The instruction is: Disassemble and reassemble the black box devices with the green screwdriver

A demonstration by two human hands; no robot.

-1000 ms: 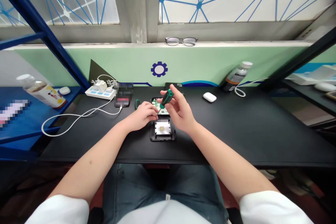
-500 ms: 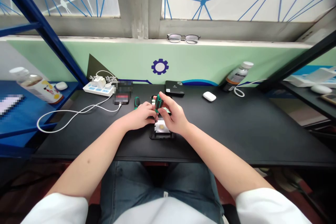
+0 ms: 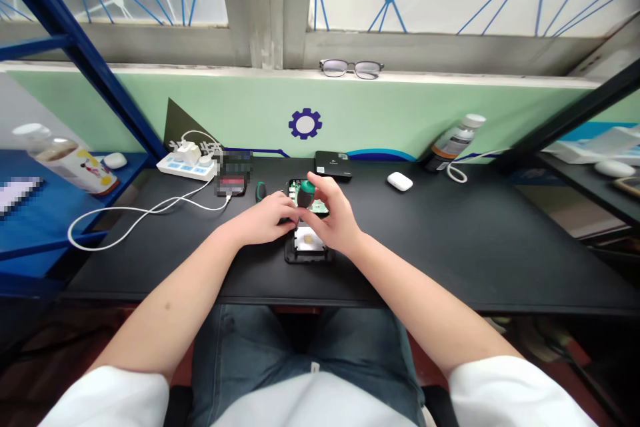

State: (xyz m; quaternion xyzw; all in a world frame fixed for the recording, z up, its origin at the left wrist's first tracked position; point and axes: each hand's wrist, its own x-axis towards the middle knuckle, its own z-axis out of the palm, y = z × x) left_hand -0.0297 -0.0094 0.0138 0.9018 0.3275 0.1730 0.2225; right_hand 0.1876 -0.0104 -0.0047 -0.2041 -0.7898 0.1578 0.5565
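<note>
My right hand (image 3: 335, 217) grips a screwdriver (image 3: 306, 194) by its green and black handle, thumb and fingers around it. The shaft points down toward an opened black electronic device (image 3: 309, 256). A green circuit board (image 3: 320, 205) shows in its far part, partly covered by my hand. Its near part bears a white piece with a small gold-coloured patch. My left hand (image 3: 270, 219) lies at the device's left side, fingers curled together near the screwdriver's tip. What those fingertips hold, if anything, is hidden. Another green and black handle (image 3: 261, 191) lies just beyond my left hand.
A black box (image 3: 333, 165) lies behind the device. To the right are a white earbud case (image 3: 400, 181) and a tilted bottle (image 3: 455, 142). At left, a white cable (image 3: 143, 211) runs to a phone (image 3: 231, 185) by a power strip (image 3: 185, 169). Glasses (image 3: 351, 69) rest on the ledge.
The screwdriver's handle has tilted, its top now nearer me and slightly right. My right fingers have shifted around it, and more of the circuit board shows. My left hand has hardly moved.
</note>
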